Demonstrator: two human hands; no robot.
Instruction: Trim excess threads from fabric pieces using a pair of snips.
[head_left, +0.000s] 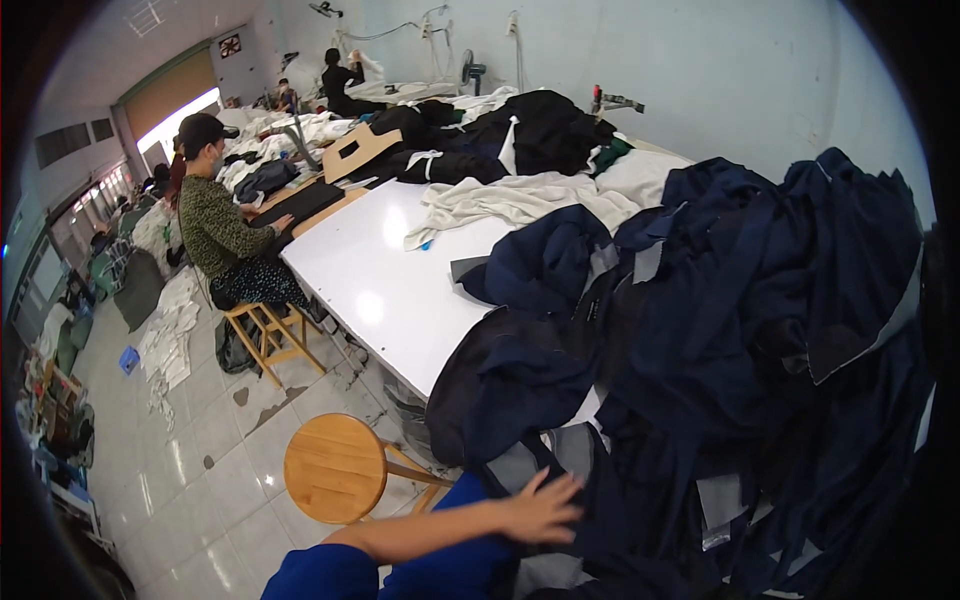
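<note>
Left hand (540, 510) flat on navy garment pile (720, 330), fingers spread; wooden stool (335, 468) beside; right hand unseen.

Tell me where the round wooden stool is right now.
In the head view the round wooden stool stands on the tiled floor at lower left, beside the white table and just above the left hand.

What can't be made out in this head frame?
- Right hand: not in the head view; possibly under the navy garment pile or past the edge.
- Left hand: lies flat on the dark cloth; whether its fingers pinch any is unclear.
- Table: right part hidden by garments.
- Far workers: too small.
</note>
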